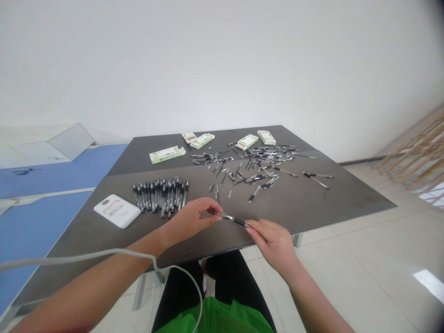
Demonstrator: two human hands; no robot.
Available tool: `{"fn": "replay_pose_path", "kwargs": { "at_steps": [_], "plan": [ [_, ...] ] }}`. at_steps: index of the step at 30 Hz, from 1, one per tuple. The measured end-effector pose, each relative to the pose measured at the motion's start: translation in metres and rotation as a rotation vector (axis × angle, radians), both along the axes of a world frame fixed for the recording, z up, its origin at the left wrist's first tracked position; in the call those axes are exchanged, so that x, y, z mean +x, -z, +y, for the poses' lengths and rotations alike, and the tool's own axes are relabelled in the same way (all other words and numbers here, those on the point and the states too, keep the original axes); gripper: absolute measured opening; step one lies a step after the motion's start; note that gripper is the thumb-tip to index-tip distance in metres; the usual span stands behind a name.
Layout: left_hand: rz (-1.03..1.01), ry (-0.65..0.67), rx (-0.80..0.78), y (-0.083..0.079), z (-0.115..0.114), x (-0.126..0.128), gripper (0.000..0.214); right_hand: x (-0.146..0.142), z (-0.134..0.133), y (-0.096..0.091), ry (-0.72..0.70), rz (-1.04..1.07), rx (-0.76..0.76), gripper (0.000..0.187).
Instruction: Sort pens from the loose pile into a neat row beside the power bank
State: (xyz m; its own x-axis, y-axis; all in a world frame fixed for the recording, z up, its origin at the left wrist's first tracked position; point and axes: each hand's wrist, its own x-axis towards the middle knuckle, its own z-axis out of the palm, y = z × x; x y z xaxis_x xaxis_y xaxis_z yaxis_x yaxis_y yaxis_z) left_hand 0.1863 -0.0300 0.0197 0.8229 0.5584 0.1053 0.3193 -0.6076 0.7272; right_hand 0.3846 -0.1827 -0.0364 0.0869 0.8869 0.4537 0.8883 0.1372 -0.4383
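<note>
A pen (238, 221) with a dark grip section is held level between my two hands, above the table's front edge. The fingertips of my left hand (197, 215) pinch its left end, and the fingers partly hide that end. My right hand (272, 238) grips the other end between thumb and fingers. Left of my left hand, a row of capped pens (161, 196) lies side by side. Beyond my hands, loose pens and pen parts (263, 173) are scattered in a heap, with small clear caps among them.
Green-and-white boxes (168, 154) lie along the back of the dark table (298, 212). A white card-like packet (117, 211) rests at the left. A pale cable (114, 251) crosses over my left forearm. Blue tables (45, 217) adjoin on the left, and a wall (222, 64) rises behind.
</note>
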Motion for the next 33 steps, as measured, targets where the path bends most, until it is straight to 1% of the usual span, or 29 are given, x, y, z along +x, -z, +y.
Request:
{"fn": "replay_pose_path", "kwargs": {
  "at_steps": [5, 7, 10, 13, 16, 18, 22, 24, 26, 28, 31, 33],
  "plan": [
    [0.024, 0.033, -0.016, -0.003, -0.004, -0.002, 0.021, -0.004, 0.000, -0.008, -0.020, -0.083, 0.032, 0.027],
    [-0.005, 0.039, -0.032, -0.001, -0.006, -0.002, 0.022, -0.008, 0.001, -0.010, -0.032, -0.102, 0.032, 0.028],
    [-0.071, 0.010, -0.065, 0.005, -0.010, -0.002, 0.021, -0.014, 0.004, -0.010, -0.038, -0.061, 0.016, 0.031],
    [-0.089, -0.016, -0.089, 0.009, -0.012, -0.002, 0.021, -0.019, 0.007, -0.005, -0.045, 0.048, -0.007, 0.032],
    [-0.072, -0.014, -0.116, 0.010, -0.011, -0.003, 0.021, -0.025, 0.011, 0.002, -0.065, 0.240, -0.007, 0.030],
    [-0.066, -0.024, -0.166, 0.010, -0.010, -0.004, 0.022, -0.030, 0.014, 0.006, -0.048, 0.384, -0.011, 0.029],
    [-0.109, -0.013, -0.306, 0.008, -0.005, -0.007, 0.032, -0.043, 0.020, 0.009, -0.006, 0.606, -0.058, 0.028],
    [-0.151, 0.008, -0.334, 0.007, -0.004, -0.010, 0.040, -0.047, 0.021, 0.008, 0.009, 0.670, -0.077, 0.028],
    [-0.186, 0.003, -0.325, 0.006, -0.003, -0.014, 0.043, -0.049, 0.021, 0.006, 0.019, 0.711, -0.090, 0.028],
    [-0.189, -0.032, -0.281, 0.005, -0.003, -0.018, 0.042, -0.049, 0.020, 0.005, 0.031, 0.741, -0.099, 0.028],
    [-0.173, -0.110, -0.202, 0.006, -0.002, -0.022, 0.039, -0.050, 0.019, 0.007, 0.042, 0.793, -0.118, 0.028],
    [-0.171, -0.175, -0.155, 0.011, 0.000, -0.027, 0.038, -0.050, 0.020, 0.012, 0.048, 0.840, -0.121, 0.031]
  ]
}}
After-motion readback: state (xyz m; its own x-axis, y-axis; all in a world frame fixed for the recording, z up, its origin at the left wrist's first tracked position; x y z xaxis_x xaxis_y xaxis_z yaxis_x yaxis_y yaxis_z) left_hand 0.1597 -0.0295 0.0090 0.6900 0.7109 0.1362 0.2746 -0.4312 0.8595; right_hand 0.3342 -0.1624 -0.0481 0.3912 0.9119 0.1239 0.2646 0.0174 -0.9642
